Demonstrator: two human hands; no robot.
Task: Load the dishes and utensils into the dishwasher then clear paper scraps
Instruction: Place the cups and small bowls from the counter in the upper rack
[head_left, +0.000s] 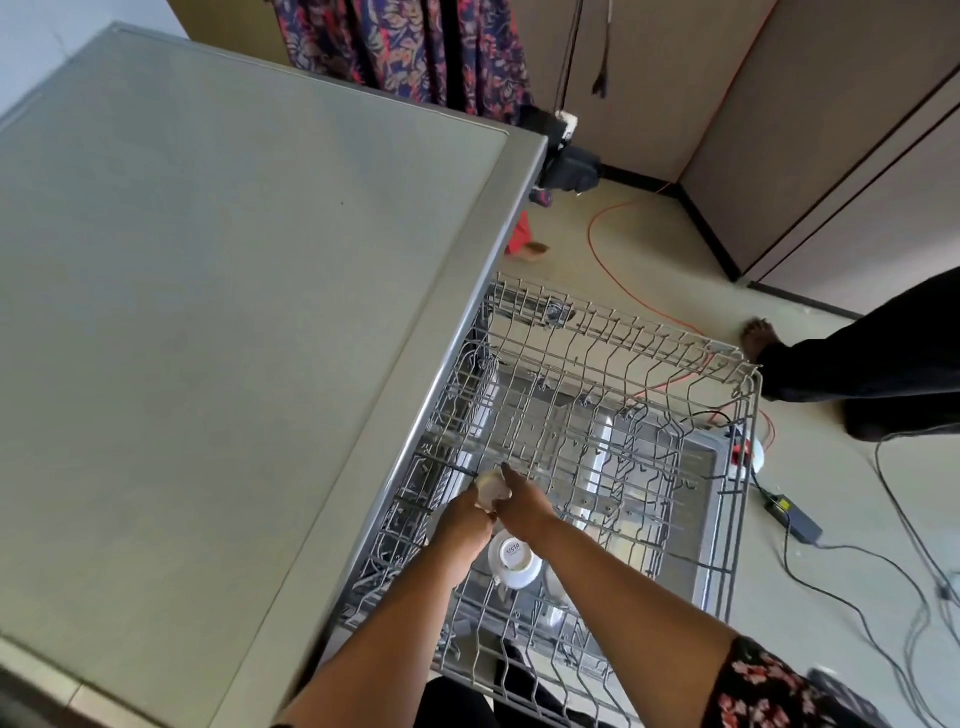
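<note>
My left hand (461, 519) & right hand (524, 506) met low-centre of the frame, both gripping a small white dish (491, 491) btwn them, fingers curled against it. The hands hid most of it, so I couldn't tell cup from bowl; what showed was plain, glossy white & rounded. It was held just above the grey wire rack (623, 332), at the rack's left side, close to the edge of the grey flat top (234, 312) that filled the whole left half of the frame. Just below my wrists a white bowl (514, 561) lay upside down in the rack, foot ring up, w/ dark lettering on its base, tucked btwn my two forearms. Upright wire tines stood all round the hands, & the grey top's edge overhung the rack's left wall. Thru the wires the steel inner face of the open door (701, 452) showed. On the floor at right: an orange cable (602, 260) looping toward the upper centre, black cables (857, 597) & a power brick (802, 519) lower right. A bare foot (758, 335) under a dark trouser leg stood just beside the rack's far right corner. Floral cloth (405, 47) hung at top centre, beige cupboards (831, 130) upper right.
</note>
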